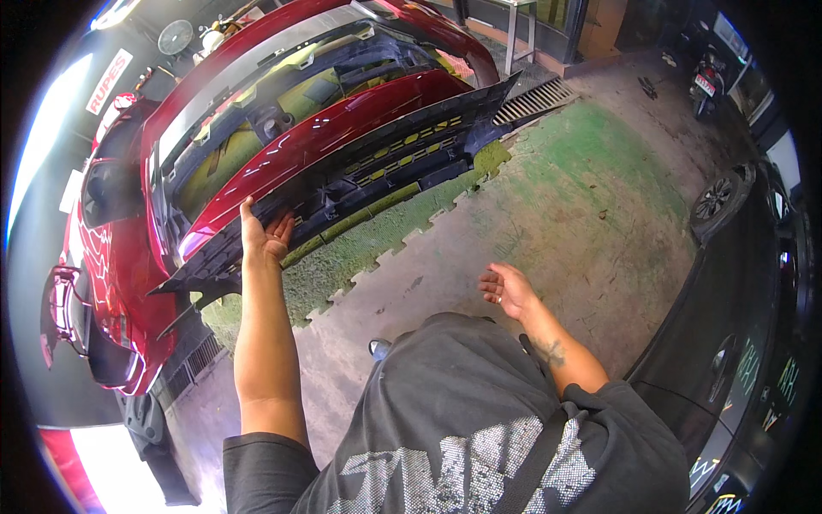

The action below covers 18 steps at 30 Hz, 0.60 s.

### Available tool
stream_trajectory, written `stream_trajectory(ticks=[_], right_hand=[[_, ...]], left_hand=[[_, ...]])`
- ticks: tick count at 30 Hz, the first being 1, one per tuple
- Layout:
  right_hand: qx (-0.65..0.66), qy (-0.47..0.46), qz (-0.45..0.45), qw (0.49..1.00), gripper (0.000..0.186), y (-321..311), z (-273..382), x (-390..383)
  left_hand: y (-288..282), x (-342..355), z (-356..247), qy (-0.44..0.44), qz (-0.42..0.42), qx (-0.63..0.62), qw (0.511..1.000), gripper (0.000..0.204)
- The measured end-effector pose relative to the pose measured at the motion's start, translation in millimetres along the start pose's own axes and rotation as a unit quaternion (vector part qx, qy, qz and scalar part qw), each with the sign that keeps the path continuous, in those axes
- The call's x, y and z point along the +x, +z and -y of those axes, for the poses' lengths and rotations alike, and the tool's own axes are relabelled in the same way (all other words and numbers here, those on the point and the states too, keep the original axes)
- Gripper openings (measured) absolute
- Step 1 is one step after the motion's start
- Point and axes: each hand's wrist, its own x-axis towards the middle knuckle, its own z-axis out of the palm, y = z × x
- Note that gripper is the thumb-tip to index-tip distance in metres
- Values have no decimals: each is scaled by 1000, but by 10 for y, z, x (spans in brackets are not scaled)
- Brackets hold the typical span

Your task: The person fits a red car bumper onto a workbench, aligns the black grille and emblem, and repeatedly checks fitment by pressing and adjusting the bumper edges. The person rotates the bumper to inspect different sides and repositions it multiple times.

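My left hand (265,230) is at the near edge of a black plastic grille trim (394,150), palm turned up, thumb raised and fingers apart, slightly bent; whether it touches the trim is unclear. The trim lies along a glossy red curved body panel (325,128), with more red and dark bumper parts behind it on green foam mats (347,248). My right hand (505,287) hangs in the air over the concrete floor (437,265), right of and below the trim, with its fingers loosely curved and apart, holding nothing visible.
More red body parts (120,291) stand at the left. A dark car (702,334) with a wheel (717,199) is close on my right. A motorcycle (704,86), a metal drain grate (535,101) and a metal stand (518,30) are toward the back, and a fan (175,36) is at the upper left.
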Motion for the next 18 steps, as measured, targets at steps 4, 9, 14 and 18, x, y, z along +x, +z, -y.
stream_trajectory(ticks=[4, 9, 14, 18], right_hand=[[-1, -2, -3, 1000, 24, -21, 57, -31], [0, -4, -1, 1000, 24, 11, 60, -60], [-5, -4, 4, 1000, 25, -25, 68, -6], [6, 0, 11, 1000, 26, -43, 39, 47]], left_hand=[[18, -26, 27, 0, -5, 0, 1000, 86], [14, -43, 5, 2, -9, 5, 1000, 86], [29, -34, 31, 3, -8, -2, 1000, 83], [37, -12, 50, 7, 1, -5, 1000, 83]])
